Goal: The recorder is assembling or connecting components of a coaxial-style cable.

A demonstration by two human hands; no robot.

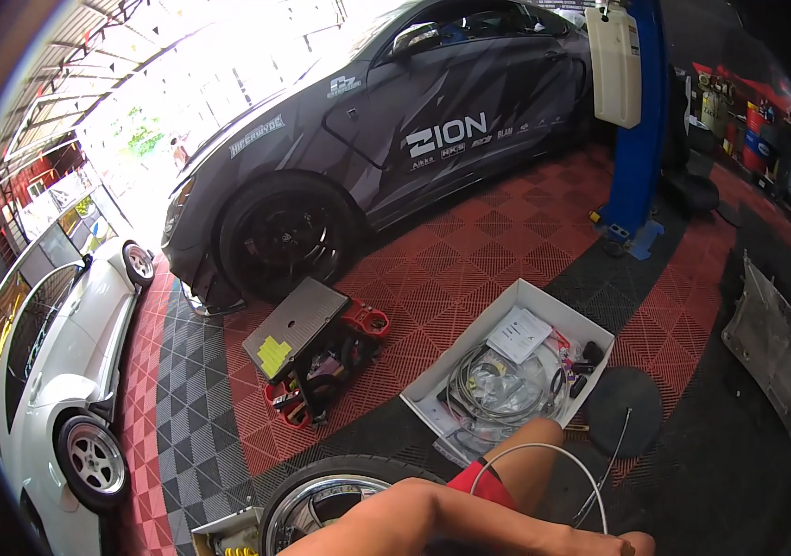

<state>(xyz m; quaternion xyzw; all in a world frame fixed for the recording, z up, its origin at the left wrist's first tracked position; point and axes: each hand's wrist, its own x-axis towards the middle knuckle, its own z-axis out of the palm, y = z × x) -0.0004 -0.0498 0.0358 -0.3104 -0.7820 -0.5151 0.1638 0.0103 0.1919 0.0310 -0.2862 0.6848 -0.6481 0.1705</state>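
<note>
Nearest me, my forearm crosses the lower edge toward the right; the hand (632, 545) is cut off by the frame, so I cannot tell whether it is spread or pinching. A thin grey cable (544, 451) arcs over the arm in a smooth loop — its ends drop near the hand. Left of it sits a polished wheel (321, 500) in a tyre. Just beyond, an open white cardboard box (544, 306) holds coiled wires and bagged parts, its long axis running near-left to far-right. Ribbed red and grey floor tiles (497, 232) lie open around it — further off, a dark car (432, 120) and blue lift post (641, 139).
</note>
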